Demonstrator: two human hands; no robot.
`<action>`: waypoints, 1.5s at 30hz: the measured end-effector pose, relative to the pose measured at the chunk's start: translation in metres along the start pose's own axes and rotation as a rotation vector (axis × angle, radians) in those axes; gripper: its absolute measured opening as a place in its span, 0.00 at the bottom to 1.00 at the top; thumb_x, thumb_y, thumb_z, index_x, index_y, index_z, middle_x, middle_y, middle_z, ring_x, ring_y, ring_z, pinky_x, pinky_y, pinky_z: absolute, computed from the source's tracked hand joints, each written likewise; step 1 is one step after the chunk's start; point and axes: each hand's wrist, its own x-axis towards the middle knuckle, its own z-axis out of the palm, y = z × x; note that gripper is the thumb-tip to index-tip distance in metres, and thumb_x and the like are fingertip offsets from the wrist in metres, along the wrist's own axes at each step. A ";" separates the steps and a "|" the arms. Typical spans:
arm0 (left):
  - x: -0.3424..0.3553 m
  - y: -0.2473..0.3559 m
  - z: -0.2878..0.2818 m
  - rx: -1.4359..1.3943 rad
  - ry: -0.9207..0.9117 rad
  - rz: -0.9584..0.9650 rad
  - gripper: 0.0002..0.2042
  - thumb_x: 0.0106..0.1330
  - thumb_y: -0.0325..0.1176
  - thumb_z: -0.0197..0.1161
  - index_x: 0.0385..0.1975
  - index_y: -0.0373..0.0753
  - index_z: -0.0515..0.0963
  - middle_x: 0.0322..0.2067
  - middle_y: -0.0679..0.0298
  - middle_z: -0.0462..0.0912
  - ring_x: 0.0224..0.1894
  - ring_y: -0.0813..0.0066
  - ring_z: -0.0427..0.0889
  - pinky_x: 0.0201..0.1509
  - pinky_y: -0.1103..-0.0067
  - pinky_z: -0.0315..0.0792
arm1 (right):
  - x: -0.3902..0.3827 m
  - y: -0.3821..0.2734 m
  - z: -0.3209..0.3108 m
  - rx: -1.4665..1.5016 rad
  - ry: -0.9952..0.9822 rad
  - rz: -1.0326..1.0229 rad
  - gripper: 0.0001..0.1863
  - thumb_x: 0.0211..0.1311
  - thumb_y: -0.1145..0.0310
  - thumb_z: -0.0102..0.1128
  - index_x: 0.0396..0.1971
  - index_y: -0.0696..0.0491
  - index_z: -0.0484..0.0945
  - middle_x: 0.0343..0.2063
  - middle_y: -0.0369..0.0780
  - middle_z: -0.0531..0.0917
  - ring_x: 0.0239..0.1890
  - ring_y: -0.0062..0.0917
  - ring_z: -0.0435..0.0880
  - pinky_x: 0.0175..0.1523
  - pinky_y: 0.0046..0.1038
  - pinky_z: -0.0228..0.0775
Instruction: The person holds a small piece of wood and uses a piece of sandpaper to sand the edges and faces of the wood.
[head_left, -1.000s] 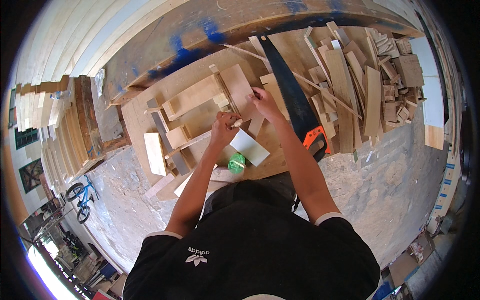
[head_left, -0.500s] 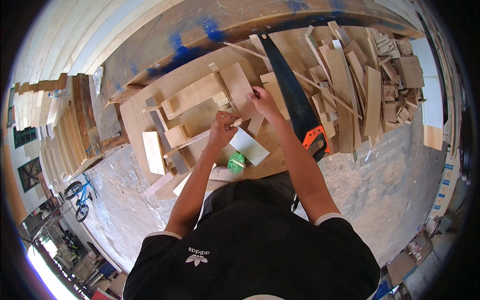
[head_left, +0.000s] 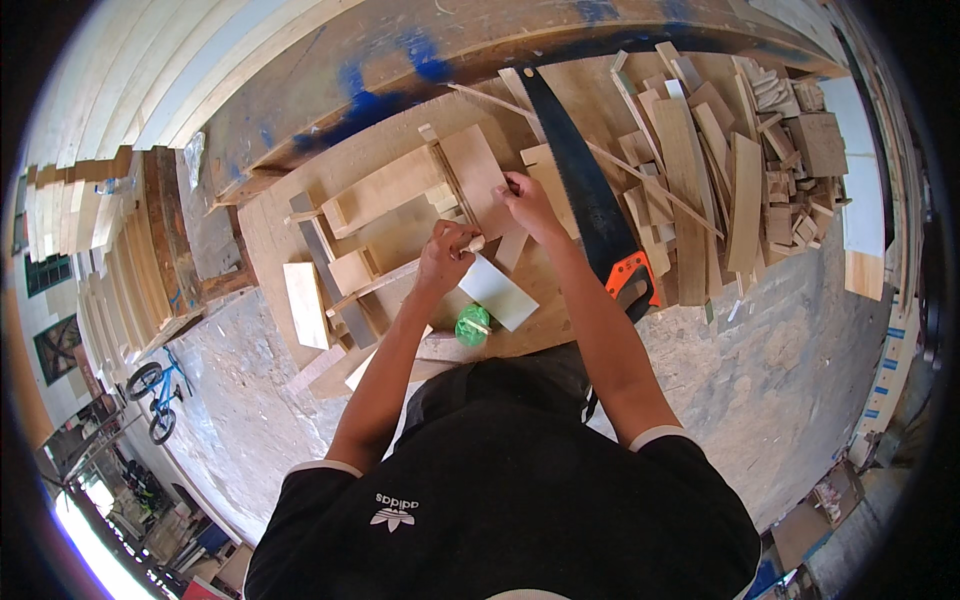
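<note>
In the head view, the person's left hand (head_left: 445, 262) sits near the centre of the low plywood table (head_left: 270, 235), its fingers closed around a short pale wooden stick (head_left: 474, 243) whose tip pokes out toward 3 o'clock. The right hand (head_left: 528, 205), at about 1 o'clock from the left, presses down on a flat rectangular plywood panel (head_left: 475, 178), fingers together and flat on its lower edge; whether they pinch anything is too small to tell. A thin wooden strip (head_left: 452, 185) runs along the panel's left side, and a second light plywood board (head_left: 385, 188) lies at 10 o'clock. A black-bladed handsaw with an orange handle (head_left: 590, 205) lies just beside the right forearm at 3 o'clock, untouched. A white rectangular offcut (head_left: 497, 291) and a green round plastic object (head_left: 472, 324) lie at 6 o'clock of the hands. A heap of wooden offcuts (head_left: 720, 170) fills the 2 o'clock side. Judging by the loose boards and blocks, the assembling looks early: pieces are cut and laid out, few appear joined.
</note>
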 end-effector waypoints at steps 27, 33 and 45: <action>0.002 -0.006 -0.001 -0.003 -0.022 0.027 0.22 0.46 0.19 0.64 0.44 0.44 0.83 0.40 0.60 0.76 0.23 0.74 0.75 0.30 0.76 0.74 | -0.002 -0.005 0.000 -0.039 0.017 0.014 0.12 0.66 0.72 0.59 0.46 0.60 0.79 0.30 0.33 0.83 0.32 0.14 0.76 0.38 0.19 0.67; 0.003 -0.008 0.000 -0.005 -0.015 0.043 0.21 0.46 0.19 0.63 0.43 0.43 0.83 0.40 0.60 0.76 0.23 0.73 0.75 0.31 0.76 0.74 | -0.004 -0.009 0.000 0.003 0.001 0.024 0.12 0.66 0.71 0.59 0.46 0.60 0.79 0.30 0.32 0.82 0.32 0.12 0.75 0.37 0.18 0.66; 0.001 -0.002 -0.006 -0.001 -0.073 0.024 0.23 0.47 0.19 0.62 0.45 0.46 0.82 0.43 0.63 0.72 0.25 0.77 0.72 0.34 0.77 0.73 | -0.005 -0.010 -0.004 0.090 0.024 0.078 0.15 0.65 0.69 0.60 0.48 0.61 0.79 0.35 0.37 0.85 0.37 0.18 0.80 0.43 0.22 0.71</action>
